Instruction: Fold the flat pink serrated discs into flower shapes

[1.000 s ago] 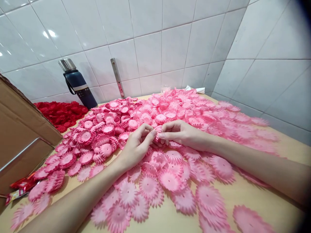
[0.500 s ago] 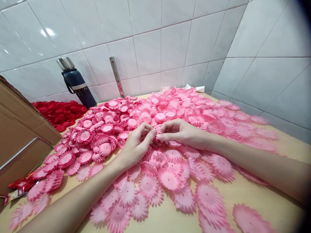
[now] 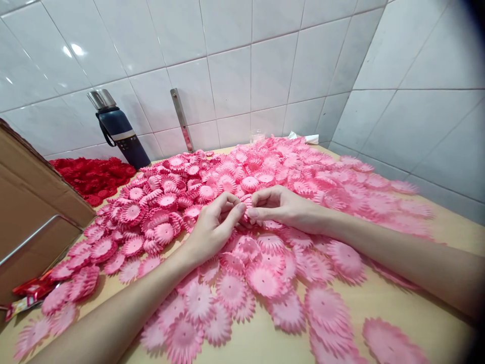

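Observation:
My left hand [image 3: 219, 222] and my right hand [image 3: 290, 208] meet over the middle of a wide heap of pink scalloped petal discs [image 3: 265, 279]. Between their fingertips is a small pink petal piece [image 3: 247, 201], mostly hidden by the fingers. Thumb and forefinger of each hand pinch it from either side. Under and around both hands lie many more pink discs, some stacked, some loose, each with a small hole at its centre.
A dark blue bottle [image 3: 123, 132] leans by the tiled wall, beside a red petal pile [image 3: 94, 177]. At the left are a cardboard box [image 3: 34, 202] and a red wrapper [image 3: 36, 287]. A metal strip [image 3: 182, 120] stands against the wall.
Both hands stay in nearly the same place; the fingertips have shifted very slightly around the pink piece.

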A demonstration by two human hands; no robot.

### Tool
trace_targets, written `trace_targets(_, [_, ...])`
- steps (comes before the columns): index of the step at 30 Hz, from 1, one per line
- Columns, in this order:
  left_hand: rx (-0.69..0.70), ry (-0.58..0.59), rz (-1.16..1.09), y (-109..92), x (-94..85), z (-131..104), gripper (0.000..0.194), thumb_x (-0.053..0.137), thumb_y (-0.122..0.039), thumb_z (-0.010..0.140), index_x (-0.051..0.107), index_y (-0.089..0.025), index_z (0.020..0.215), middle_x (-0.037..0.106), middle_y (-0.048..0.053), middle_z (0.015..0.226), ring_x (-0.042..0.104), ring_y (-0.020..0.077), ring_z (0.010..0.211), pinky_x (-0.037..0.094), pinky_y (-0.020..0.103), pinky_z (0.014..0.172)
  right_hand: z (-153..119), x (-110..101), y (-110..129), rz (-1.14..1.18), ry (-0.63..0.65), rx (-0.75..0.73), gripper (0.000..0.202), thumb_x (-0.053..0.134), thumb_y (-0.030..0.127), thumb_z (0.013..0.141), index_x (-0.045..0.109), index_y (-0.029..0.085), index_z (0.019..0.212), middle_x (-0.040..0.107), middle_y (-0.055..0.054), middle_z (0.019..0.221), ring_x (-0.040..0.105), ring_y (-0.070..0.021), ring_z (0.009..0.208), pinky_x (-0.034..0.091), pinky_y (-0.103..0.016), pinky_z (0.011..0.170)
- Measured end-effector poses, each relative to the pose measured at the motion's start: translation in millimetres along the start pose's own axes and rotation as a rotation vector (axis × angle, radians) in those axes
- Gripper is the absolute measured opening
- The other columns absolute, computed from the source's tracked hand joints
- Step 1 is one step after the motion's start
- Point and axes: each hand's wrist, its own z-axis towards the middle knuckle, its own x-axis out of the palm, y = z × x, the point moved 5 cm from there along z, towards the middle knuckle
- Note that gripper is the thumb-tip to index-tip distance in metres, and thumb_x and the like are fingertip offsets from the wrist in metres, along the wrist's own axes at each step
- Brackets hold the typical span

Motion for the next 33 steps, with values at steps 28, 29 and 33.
trace_targets(28, [0.019,0.011,0.045,-1.0,0.2,0.6,0.019,0.047,-0.034,0.094,0.051,-0.017,0.086,0.055,0.0,0.078,0.051,0.0111,0.071,0.041,0.024,0.065,0.3,-2.0,-1.7,0.01,-0.014,0.01,0.012,0.069,0.028,0.08,0.067,0.017,0.075,0.068,-0.001,0.076,0.063,-0.0121,0.073,0.049,-0.026,0.071])
trace_targets(29, [0.02,0.011,0.047,-1.2,0.1,0.7,0.019,0.048,-0.034,0.093,0.051,-0.017,0.086,0.055,0.0,0.078,0.051,0.0112,0.071,0.041,0.024,0.065,0.4,-1.9,-1.7,0.011,-0.013,0.009,0.012,0.069,0.028,0.08,0.067,0.017,0.075,0.068,-0.001,0.076,0.063,-0.012,0.073,0.049,-0.026,0.071])
trace_targets(33, [0.02,0.011,0.049,-1.6,0.1,0.2,0.02,0.047,-0.034,0.093,0.051,-0.016,0.086,0.055,0.001,0.078,0.052,0.0116,0.071,0.041,0.024,0.065,0.6,-2.0,-1.9,0.008,-0.01,0.008,0.012,0.068,0.028,0.081,0.067,0.017,0.074,0.068,-0.001,0.075,0.062,-0.0116,0.072,0.049,-0.025,0.071])
